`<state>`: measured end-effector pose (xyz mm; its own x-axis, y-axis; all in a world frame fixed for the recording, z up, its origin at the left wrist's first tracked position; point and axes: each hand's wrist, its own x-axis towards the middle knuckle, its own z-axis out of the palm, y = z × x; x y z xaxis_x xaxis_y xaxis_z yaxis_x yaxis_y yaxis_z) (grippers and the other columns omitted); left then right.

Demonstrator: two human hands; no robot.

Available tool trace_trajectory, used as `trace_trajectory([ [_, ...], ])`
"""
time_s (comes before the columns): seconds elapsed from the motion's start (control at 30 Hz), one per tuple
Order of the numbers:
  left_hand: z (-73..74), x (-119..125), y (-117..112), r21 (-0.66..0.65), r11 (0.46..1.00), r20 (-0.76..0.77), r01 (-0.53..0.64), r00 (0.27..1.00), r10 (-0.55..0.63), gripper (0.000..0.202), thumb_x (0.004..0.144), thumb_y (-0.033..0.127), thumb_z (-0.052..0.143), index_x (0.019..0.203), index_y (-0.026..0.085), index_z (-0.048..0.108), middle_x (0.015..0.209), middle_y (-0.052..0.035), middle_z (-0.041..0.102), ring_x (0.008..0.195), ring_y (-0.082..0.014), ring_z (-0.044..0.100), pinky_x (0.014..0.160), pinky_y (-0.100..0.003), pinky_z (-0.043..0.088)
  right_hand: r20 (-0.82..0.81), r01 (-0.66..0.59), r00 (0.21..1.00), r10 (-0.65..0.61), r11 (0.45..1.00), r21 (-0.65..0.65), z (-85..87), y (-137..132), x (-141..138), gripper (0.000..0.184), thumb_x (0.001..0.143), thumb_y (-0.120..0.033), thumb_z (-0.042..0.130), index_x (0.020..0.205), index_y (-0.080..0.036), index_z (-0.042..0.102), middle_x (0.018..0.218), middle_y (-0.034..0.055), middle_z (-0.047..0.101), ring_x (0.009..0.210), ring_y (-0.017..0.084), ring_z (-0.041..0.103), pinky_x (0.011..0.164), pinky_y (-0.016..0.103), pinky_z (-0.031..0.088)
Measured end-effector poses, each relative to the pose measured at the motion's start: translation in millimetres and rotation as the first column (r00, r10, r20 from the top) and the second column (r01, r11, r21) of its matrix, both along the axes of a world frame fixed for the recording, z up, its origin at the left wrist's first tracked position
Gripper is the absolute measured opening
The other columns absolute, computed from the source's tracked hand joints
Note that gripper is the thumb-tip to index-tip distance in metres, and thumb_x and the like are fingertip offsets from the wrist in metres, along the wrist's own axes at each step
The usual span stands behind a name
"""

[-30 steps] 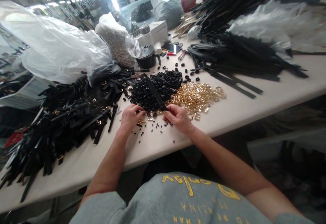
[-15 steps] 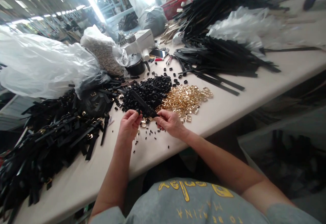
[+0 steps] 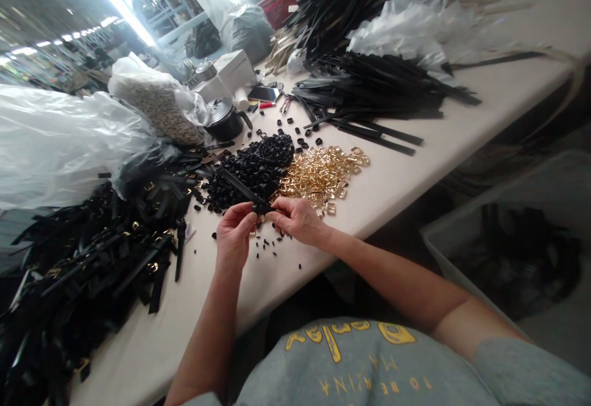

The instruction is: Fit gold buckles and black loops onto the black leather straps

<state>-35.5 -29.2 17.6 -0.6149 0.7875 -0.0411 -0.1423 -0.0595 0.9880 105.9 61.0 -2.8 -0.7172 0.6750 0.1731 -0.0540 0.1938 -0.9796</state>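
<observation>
Over the table, my right hand (image 3: 300,221) pinches a narrow black strap (image 3: 237,184), whose free part slants up and to the left. My left hand (image 3: 234,228) is closed, thumb against forefinger, at the strap's near side. A small black piece like a keeper loop is at those left fingertips, mostly hidden, touching the strap. Just beyond the hands lies a heap of black loops (image 3: 249,169). Gold buckles (image 3: 323,172) are piled against its right side. Tiny black bits (image 3: 265,244) are scattered on the table near my hands.
Buckled black straps (image 3: 115,252) pile up on the left beside a large plastic bag (image 3: 60,141). Farther back stand a lidded black pot (image 3: 224,119), a phone (image 3: 264,93) and a white box (image 3: 235,68). Loose black strips (image 3: 369,85) cover the back right. The table edge (image 3: 415,193) runs diagonally.
My two hands have come closer together, and the small piece in my left fingers now meets the strap. The whole view has shifted, so the table things appear farther left.
</observation>
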Motion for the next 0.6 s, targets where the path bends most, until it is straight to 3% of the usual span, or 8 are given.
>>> trace_trajectory([
  [0.17,-3.0,-2.9,-2.3,-0.002,1.0,-0.116,0.003,0.993,-0.003,0.032,0.059,0.03,0.087,0.086,0.018,0.074,0.074,-0.0011,0.071,0.057,-0.0078,0.059,0.053,-0.018,0.047,0.073,-0.046,0.997,0.04,0.995,0.093,4.1,4.8,4.1,0.019,0.09,-0.032,0.063,0.078,-0.017,0.064,0.06,-0.0041,0.063,0.051,0.007,0.051,0.052,0.019,0.033],
  [0.43,2.3,0.9,-6.2,-0.04,0.99,-0.339,0.137,0.93,-0.143,0.025,0.065,0.028,0.085,0.086,0.019,0.075,0.085,-0.0037,0.07,0.073,-0.0135,0.065,0.064,-0.023,0.054,0.241,-0.076,0.97,-0.007,0.94,0.332,15.0,15.3,14.6,0.018,0.088,-0.026,0.064,0.073,-0.017,0.063,0.061,-0.0034,0.061,0.054,0.008,0.046,0.055,0.023,0.025],
  [0.6,-0.2,0.2,-7.6,-0.032,0.982,-0.358,0.186,0.915,-0.185,0.023,0.066,0.027,0.084,0.087,0.02,0.076,0.087,-0.0037,0.07,0.077,-0.0136,0.066,0.066,-0.022,0.055,0.233,-0.084,0.972,0.005,0.941,0.329,12.9,16.3,13.8,0.02,0.089,-0.026,0.063,0.071,-0.017,0.062,0.062,-0.0028,0.062,0.055,0.008,0.046,0.055,0.023,0.024],
])
